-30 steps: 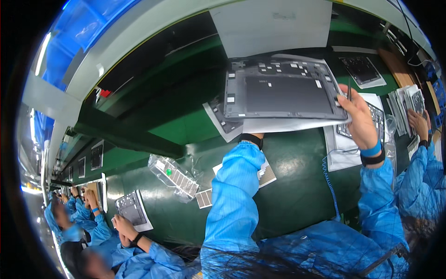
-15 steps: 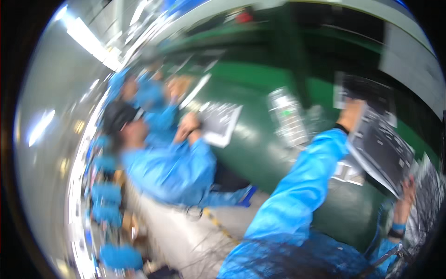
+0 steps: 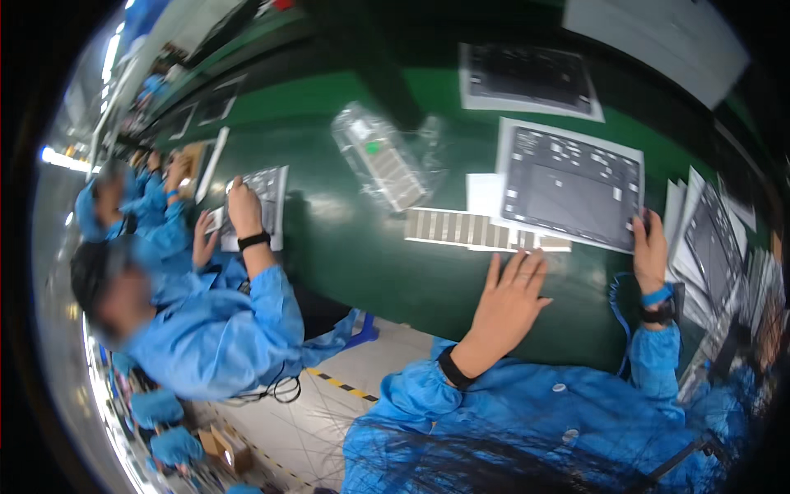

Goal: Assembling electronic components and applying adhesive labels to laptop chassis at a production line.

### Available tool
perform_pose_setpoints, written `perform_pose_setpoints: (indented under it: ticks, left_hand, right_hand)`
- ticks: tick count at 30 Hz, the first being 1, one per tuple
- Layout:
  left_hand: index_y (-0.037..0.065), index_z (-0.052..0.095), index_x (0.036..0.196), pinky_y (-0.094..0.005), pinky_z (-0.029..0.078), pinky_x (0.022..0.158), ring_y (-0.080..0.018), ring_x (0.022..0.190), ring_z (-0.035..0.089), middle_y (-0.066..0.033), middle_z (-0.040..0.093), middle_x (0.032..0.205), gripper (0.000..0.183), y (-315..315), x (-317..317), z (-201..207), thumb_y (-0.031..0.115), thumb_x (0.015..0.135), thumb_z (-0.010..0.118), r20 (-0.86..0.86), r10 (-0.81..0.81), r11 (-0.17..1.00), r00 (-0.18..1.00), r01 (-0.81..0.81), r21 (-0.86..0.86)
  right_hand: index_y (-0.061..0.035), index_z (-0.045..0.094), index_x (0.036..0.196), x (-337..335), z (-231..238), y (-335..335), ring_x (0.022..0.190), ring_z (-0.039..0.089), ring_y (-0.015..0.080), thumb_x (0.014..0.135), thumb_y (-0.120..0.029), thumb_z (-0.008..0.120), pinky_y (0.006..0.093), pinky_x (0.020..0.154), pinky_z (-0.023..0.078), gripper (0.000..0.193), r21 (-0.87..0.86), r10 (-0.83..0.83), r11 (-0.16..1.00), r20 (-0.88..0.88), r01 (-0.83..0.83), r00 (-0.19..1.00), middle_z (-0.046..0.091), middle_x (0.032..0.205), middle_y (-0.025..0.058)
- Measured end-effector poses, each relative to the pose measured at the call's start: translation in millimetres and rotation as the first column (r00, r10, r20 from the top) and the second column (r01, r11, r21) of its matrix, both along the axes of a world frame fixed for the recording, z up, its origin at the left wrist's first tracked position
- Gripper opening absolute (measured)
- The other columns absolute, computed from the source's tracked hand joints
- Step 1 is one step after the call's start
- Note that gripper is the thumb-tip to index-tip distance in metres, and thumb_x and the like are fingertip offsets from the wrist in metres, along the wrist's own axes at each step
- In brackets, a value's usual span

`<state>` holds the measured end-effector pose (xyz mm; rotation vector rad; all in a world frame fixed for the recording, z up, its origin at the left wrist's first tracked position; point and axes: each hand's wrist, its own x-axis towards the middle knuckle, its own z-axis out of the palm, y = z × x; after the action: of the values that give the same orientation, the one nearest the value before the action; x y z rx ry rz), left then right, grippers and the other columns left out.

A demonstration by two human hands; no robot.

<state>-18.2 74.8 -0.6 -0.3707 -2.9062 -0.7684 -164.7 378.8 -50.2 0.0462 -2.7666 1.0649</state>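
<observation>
A dark sheet with a white border and small white patches lies on the green table in front of me. My right hand pinches its lower right corner, thumb and fingers at the edge. My left hand is open, fingers spread, its fingertips at a strip of grey-beige rectangular pieces. One end of that strip runs along the sheet's near edge. A white paper lies partly under the sheet. Whether my left fingertips press on the strip I cannot tell.
A clear plastic bag of similar strips lies further left. Another dark sheet lies beyond mine. Sheets stand stacked at the right. A blue coiled cord hangs near my right wrist. A co-worker sits at the left.
My left hand has let go of the dark sheet's far edge and come back toward me to the strip. The sheet now lies flatter, and the view has turned to the right.
</observation>
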Motion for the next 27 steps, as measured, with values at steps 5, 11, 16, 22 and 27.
perform_pose_setpoints:
  ticks: [5,11,16,22,27]
  left_hand:
    - [0.003,0.053,0.147,-0.0623,0.034,0.118,-0.0341,0.143,0.047,-0.0123,0.047,0.156,0.064,17.0,4.8,-5.1,0.029,0.092,0.075,0.028,-0.035,0.998,0.999,0.036,-0.052]
    - [-0.001,0.044,0.155,-0.0665,0.033,0.118,-0.0360,0.145,0.044,-0.0133,0.039,0.164,0.076,26.1,-13.0,-8.4,0.033,0.094,0.073,0.045,-0.021,0.997,0.999,0.024,-0.069]
    - [-0.002,0.051,0.151,-0.0643,0.032,0.120,-0.0351,0.145,0.044,-0.0124,0.041,0.162,0.074,24.1,4.9,-4.5,0.038,0.093,0.074,0.111,-0.021,0.992,0.994,0.035,-0.125]
    - [0.002,0.052,0.152,-0.0642,0.028,0.120,-0.0300,0.142,0.047,-0.0076,0.045,0.159,0.071,8.6,40.8,9.5,0.036,0.094,0.073,0.248,-0.065,0.991,0.967,0.091,-0.096]
    - [0.008,0.058,0.147,-0.0657,0.025,0.117,-0.0269,0.139,0.050,-0.0034,0.049,0.155,0.058,-2.6,44.2,7.9,0.032,0.096,0.072,0.218,-0.069,0.991,0.973,0.092,-0.101]
  right_hand:
    - [0.0040,0.060,0.114,35.2,44.8,-26.1,0.095,0.057,0.0271,0.110,-0.017,0.056,0.0331,0.088,0.047,0.022,-0.101,-0.122,0.989,-0.204,0.103,0.971,0.058,0.102,0.0135]
    - [-0.0002,0.071,0.113,64.3,78.8,-101.0,0.100,0.058,0.0169,0.107,-0.015,0.059,0.0280,0.092,0.045,0.020,-0.344,0.163,0.925,-0.028,-0.163,0.986,0.056,0.110,0.0063]
    - [0.0008,0.069,0.121,71.9,57.3,-105.7,0.085,0.068,0.0120,0.103,-0.006,0.067,0.0263,0.078,0.056,0.019,-0.719,0.243,0.694,0.287,0.041,0.927,0.068,0.109,0.0052]
    - [0.0037,0.065,0.123,88.5,35.5,-115.4,0.103,0.071,0.0142,0.100,0.000,0.069,0.0280,0.089,0.058,0.024,-0.806,0.389,0.587,0.359,0.072,0.848,0.071,0.111,0.0081]
    - [0.0029,0.066,0.121,78.5,32.3,-100.4,0.092,0.072,0.0122,0.098,-0.004,0.074,0.0262,0.081,0.058,0.026,-0.694,0.400,0.720,0.425,0.009,0.812,0.075,0.104,0.0092]
